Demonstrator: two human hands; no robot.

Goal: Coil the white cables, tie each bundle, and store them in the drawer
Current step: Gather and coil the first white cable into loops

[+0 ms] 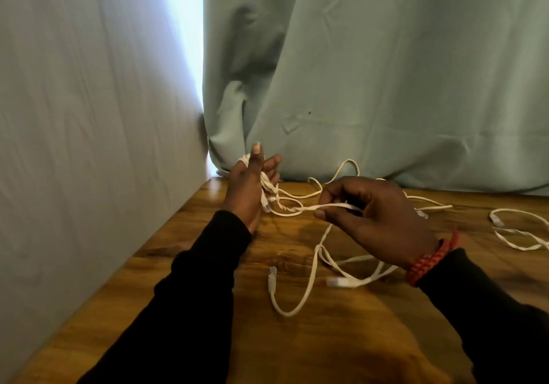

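My left hand is raised upright over the wooden table, thumb up and fingers fairly straight, with loops of a flat white cable wound around it. My right hand pinches a stretch of that same cable between thumb and fingers, pulled taut toward the left hand. The rest of the cable trails loose on the table below, with a clear plug end near the middle and another plug under my right wrist. No drawer is in view.
A second white cable lies loose at the table's right edge. More cable snakes along the back by the pale green curtain. A cloth-covered wall borders the table's left side.
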